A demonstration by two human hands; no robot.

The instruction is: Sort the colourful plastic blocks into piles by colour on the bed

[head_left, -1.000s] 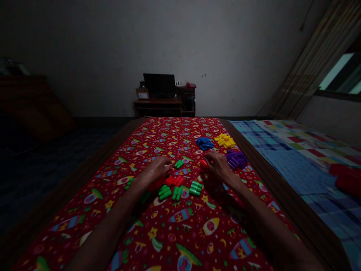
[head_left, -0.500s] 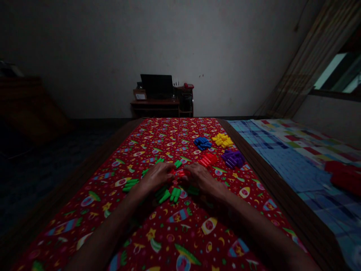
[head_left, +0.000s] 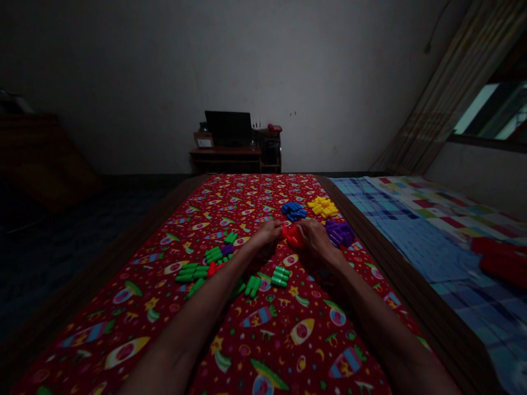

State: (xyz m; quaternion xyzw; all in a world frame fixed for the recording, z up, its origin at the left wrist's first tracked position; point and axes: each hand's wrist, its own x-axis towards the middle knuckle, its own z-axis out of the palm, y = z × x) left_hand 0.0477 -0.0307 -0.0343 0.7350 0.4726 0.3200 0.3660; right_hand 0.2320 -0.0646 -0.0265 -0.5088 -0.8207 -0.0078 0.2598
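Observation:
My left hand (head_left: 269, 232) is at the left side of the red toy blocks (head_left: 293, 238), its fingers closed on a red block at the pile's edge. On the opposite side my right hand (head_left: 316, 237) curls its fingers over red blocks; its fingertips are partly hidden. Just beyond them lies a heap of blue blocks (head_left: 293, 210). Purple blocks (head_left: 340, 233) are heaped right of my right hand. Green blocks (head_left: 192, 272) lie scattered around my left forearm, with a purple block (head_left: 227, 250) and a red block (head_left: 211, 269) among them.
Yellow blocks (head_left: 323, 207) form a heap near the right edge of the red patterned cloth (head_left: 263, 345). Beyond the far end stands a desk (head_left: 226, 151) with a dark monitor (head_left: 229, 128). A bed with blue checked bedding (head_left: 411, 230) is on the right.
Both hands have moved right and away from me, from the green blocks to the red pile. Green, purple and red blocks on the left, formerly behind my left hand, now show.

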